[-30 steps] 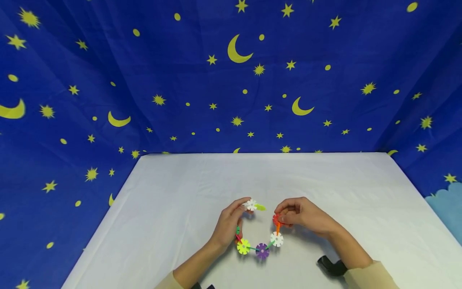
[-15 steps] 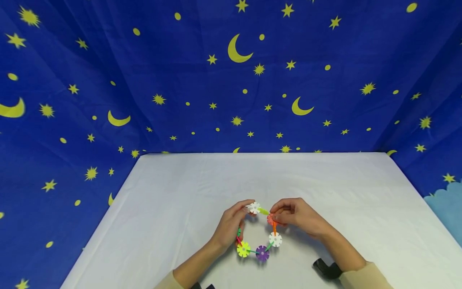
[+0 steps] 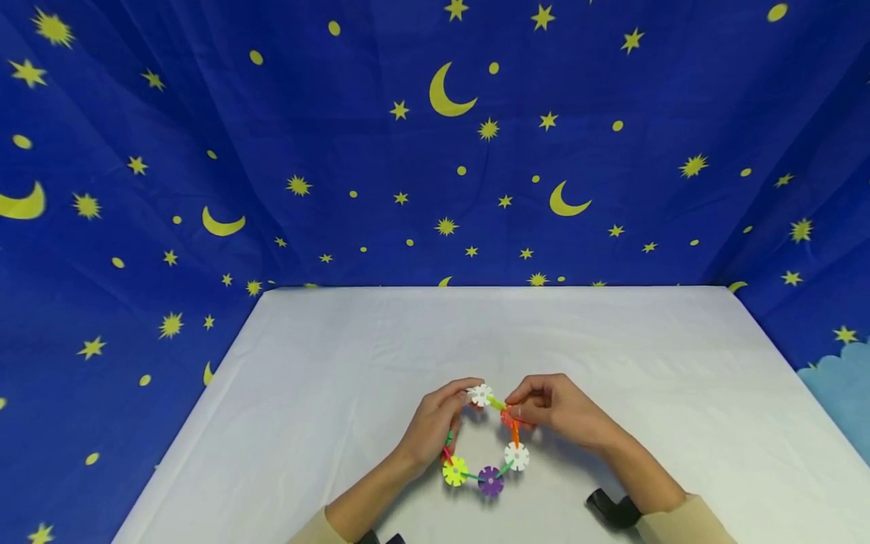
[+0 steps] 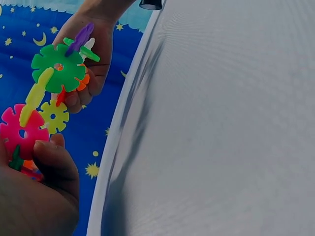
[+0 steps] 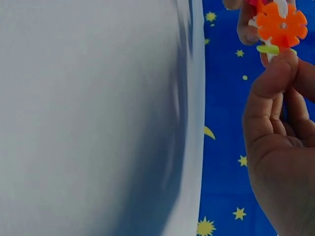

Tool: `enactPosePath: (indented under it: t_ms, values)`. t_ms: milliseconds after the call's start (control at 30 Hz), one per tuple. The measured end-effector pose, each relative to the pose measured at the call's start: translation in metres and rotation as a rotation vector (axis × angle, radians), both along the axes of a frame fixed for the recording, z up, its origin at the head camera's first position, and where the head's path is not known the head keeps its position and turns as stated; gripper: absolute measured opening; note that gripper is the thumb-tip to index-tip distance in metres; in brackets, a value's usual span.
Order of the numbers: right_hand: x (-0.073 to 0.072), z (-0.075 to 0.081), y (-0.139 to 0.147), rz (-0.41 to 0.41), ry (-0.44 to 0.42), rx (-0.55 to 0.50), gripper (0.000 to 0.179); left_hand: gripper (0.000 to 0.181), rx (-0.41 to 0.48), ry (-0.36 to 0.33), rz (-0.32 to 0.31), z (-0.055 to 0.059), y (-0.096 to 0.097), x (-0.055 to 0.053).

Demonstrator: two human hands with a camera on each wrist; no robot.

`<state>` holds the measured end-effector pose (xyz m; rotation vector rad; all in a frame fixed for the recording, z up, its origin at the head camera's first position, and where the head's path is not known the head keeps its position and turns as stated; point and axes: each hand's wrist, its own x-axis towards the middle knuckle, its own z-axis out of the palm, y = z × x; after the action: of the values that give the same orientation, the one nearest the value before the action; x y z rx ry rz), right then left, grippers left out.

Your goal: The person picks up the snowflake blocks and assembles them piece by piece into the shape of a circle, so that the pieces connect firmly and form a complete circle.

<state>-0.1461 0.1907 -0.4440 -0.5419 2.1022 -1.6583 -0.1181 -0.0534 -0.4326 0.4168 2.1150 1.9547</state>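
Slotted plastic snowflake discs, linked edge to edge, curve round into a ring between the two hands. My left hand (image 3: 427, 428) grips its left side, by a white disc (image 3: 481, 395) at the top; in the left wrist view the thumb presses near a pink disc (image 4: 23, 129). On the other side, my right hand (image 3: 567, 412) pinches a red-orange disc (image 3: 507, 418) between thumb and fingertips. A yellow-green disc (image 3: 496, 403), seen edge-on, reaches from the white one to the red-orange one. Yellow (image 3: 455, 471), purple (image 3: 491, 481) and white discs (image 3: 516, 456) form the near side.
A white-covered table (image 3: 381, 332) lies beneath the hands. Blue cloth (image 3: 340, 151) with yellow stars and moons surrounds it at the back and sides. A black wrist-mounted device (image 3: 612, 508) sits beside the right forearm.
My right hand has moved left with the red-orange disc, bringing it up to the yellow-green disc, so the gap at the ring's top right has closed. The left hand has barely shifted.
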Motion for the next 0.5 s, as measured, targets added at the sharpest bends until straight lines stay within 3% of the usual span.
enactPosePath:
  t_ms: [167, 500]
  values:
    - [0.0037, 0.0027, -0.0024, 0.014, 0.023, -0.017, 0.014, 0.033, -0.007, 0.002, 0.011, 0.0015, 0.0020, 0.0010]
    - [0.0087, 0.0067, -0.0085, -0.054, 0.067, -0.004, 0.011, 0.033, -0.027, 0.014, 0.033, 0.0052, 0.0030, 0.0045]
